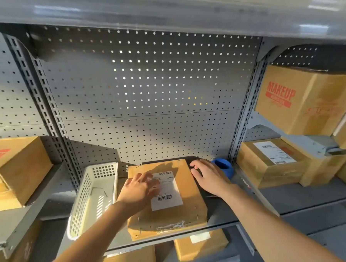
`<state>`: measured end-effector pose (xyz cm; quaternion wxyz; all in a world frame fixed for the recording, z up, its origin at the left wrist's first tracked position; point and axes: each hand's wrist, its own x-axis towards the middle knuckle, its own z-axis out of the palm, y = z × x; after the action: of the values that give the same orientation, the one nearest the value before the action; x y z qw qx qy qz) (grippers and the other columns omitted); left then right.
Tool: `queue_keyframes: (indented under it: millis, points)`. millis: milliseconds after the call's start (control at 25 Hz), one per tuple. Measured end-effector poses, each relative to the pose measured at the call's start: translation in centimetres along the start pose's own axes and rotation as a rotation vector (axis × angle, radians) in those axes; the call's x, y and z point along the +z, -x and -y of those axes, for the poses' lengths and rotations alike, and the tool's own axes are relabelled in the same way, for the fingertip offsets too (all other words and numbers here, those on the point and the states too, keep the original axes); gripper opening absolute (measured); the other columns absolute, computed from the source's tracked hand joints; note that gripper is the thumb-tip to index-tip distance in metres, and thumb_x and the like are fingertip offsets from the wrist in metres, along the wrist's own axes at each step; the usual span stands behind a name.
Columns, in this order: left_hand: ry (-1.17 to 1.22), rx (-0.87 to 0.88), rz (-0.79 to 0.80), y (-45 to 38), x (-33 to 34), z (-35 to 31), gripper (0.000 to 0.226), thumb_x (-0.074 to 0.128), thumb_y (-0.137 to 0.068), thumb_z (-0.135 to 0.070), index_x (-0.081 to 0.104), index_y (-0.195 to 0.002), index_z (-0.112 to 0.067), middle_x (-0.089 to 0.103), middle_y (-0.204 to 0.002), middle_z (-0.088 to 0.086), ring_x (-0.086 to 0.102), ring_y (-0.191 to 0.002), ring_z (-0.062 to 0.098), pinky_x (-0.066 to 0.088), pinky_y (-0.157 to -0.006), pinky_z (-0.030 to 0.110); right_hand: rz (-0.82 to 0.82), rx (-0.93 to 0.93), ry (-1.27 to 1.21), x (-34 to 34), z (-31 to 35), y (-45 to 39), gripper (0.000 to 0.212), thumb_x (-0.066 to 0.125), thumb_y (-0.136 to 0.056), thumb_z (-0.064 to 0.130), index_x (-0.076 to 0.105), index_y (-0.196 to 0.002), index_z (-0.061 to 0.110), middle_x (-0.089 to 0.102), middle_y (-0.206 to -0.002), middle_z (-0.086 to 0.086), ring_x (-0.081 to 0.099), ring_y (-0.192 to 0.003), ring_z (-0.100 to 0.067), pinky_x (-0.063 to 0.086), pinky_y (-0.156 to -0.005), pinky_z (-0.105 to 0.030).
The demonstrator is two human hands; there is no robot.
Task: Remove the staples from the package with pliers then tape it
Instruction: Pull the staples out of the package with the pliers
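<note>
A flat brown package [188,192] with a white barcode label [167,193] lies on a grey shelf [220,212]. Small staples [196,215] show near its front edge, beside a strip of crinkled clear tape [171,225]. My left hand [138,189] rests palm down on the package's left side, fingers straight over the label. My right hand [207,176] lies palm down at the package's right edge, fingers loosely bent on a dark mat [209,206] under the package. A blue tape roll [225,166] sits just behind that hand. No pliers are visible.
A white perforated basket [87,203] stands left of the package, with a few thin metal bits inside. Cardboard boxes [268,162] fill the shelves at right, left and below. A grey pegboard wall [146,92] closes the back, and an upper shelf hangs overhead.
</note>
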<state>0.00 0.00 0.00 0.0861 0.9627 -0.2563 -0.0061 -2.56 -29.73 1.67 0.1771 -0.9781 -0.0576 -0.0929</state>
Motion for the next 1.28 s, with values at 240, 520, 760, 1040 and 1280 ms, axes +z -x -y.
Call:
queue_keyframes:
  millis: [240, 520, 760, 1040, 1280]
  points:
    - [-0.021, -0.002, -0.050, -0.1, 0.4, 0.8, 0.055, 0.036, -0.097, -0.063, 0.041, -0.147, -0.041, 0.031, -0.153, -0.014, 0.027, -0.140, 0.017, 0.027, -0.118, 0.046, 0.011, 0.037, -0.016, 0.9, -4.3, 2.6, 0.028, 0.051, -0.107, 0.035, 0.060, -0.132, 0.024, 0.064, -0.124, 0.008, 0.062, -0.113, -0.013, 0.055, -0.093, -0.037]
    - [0.016, -0.054, -0.055, 0.3, 0.8, 1.0, 0.050, 0.042, -0.096, -0.062, 0.043, -0.143, -0.047, 0.033, -0.153, -0.010, 0.027, -0.143, 0.019, 0.025, -0.119, 0.051, 0.081, 0.082, 0.065, 2.9, -9.2, 6.1, 0.038, 0.056, -0.104, 0.040, 0.056, -0.139, 0.026, 0.060, -0.134, 0.008, 0.057, -0.124, -0.016, 0.050, -0.104, -0.037]
    - [0.100, -0.061, -0.041, 0.0, 1.1, 1.0, 0.049, 0.045, -0.097, -0.057, 0.046, -0.143, -0.042, 0.036, -0.151, -0.009, 0.028, -0.142, 0.019, 0.033, -0.117, 0.047, 0.133, 0.122, 0.244, 4.4, -12.4, 7.8, 0.059, 0.045, -0.101, 0.060, 0.051, -0.148, 0.026, 0.050, -0.147, 0.009, 0.043, -0.142, -0.015, 0.027, -0.125, -0.042]
    - [0.100, -0.054, -0.039, 0.3, 1.1, 0.9, 0.048, 0.045, -0.098, -0.055, 0.045, -0.144, -0.042, 0.035, -0.152, -0.009, 0.025, -0.143, 0.017, 0.032, -0.118, 0.044, 0.117, 0.138, 0.313, 5.4, -14.0, 8.1, 0.091, 0.011, -0.090, 0.085, 0.046, -0.153, 0.030, 0.046, -0.146, 0.003, 0.044, -0.138, -0.023, 0.032, -0.121, -0.040]
    - [0.101, -0.060, -0.028, 0.2, 1.0, 1.0, 0.048, 0.043, -0.097, -0.058, 0.045, -0.143, -0.044, 0.034, -0.153, -0.010, 0.024, -0.144, 0.017, 0.030, -0.118, 0.044, 0.116, 0.135, 0.324, 5.6, -14.0, 7.8, 0.072, 0.028, -0.097, 0.074, 0.050, -0.150, 0.031, 0.048, -0.136, 0.001, 0.048, -0.129, -0.022, 0.040, -0.112, -0.034]
